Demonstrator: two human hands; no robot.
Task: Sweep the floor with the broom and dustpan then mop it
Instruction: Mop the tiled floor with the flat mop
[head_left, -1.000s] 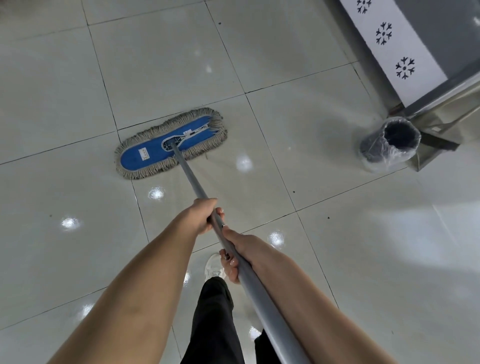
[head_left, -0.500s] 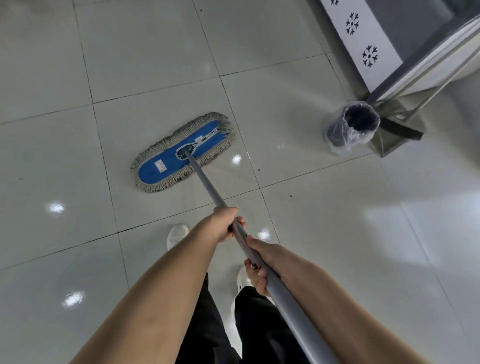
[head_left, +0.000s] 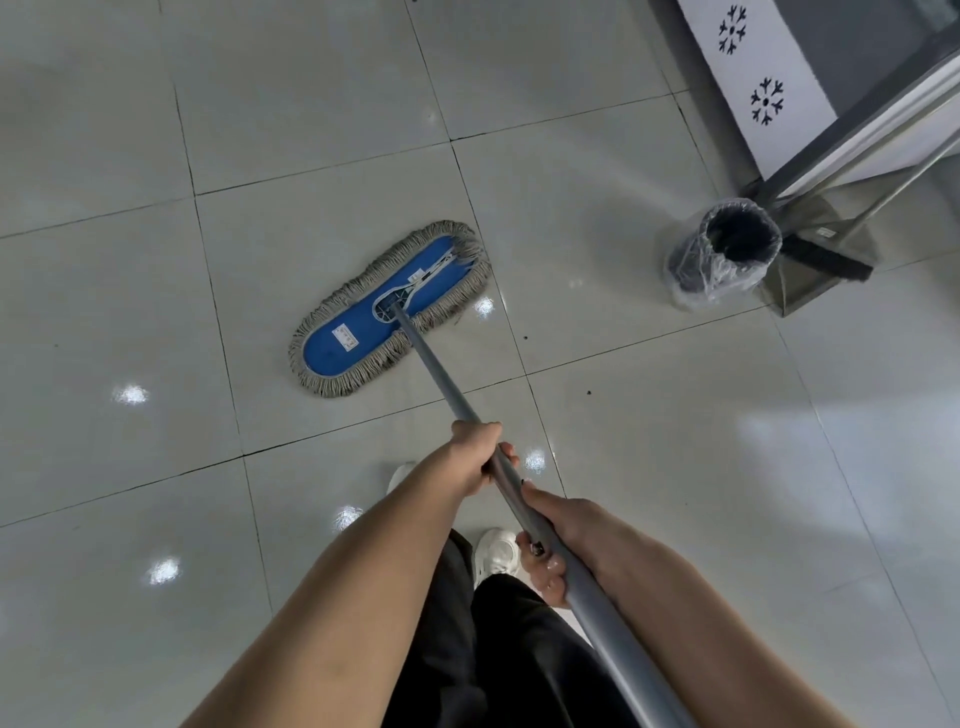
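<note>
A flat mop with a blue head (head_left: 387, 312) and grey fringe lies diagonally on the pale tiled floor (head_left: 649, 441) ahead of me. Its grey metal handle (head_left: 441, 376) runs back toward me. My left hand (head_left: 480, 454) is wrapped around the handle farther down the pole. My right hand (head_left: 553, 535) grips it just behind, closer to my body. At the right, a metal dustpan (head_left: 810, 260) with a black broom head (head_left: 831, 262) resting in it stands by the wall.
A small bin (head_left: 722, 254) lined with a clear plastic bag stands at the right beside the dustpan. Behind it are a metal frame (head_left: 857, 130) and a white panel with snowflake marks (head_left: 753, 78). My white shoe (head_left: 496, 553) and black trousers are below. Small dark specks (head_left: 588, 392) dot the tiles.
The mop head has slid rightward and toward the bin across the tiles, turning steeper. Both hands kept their grip on the handle. My feet stepped forward.
</note>
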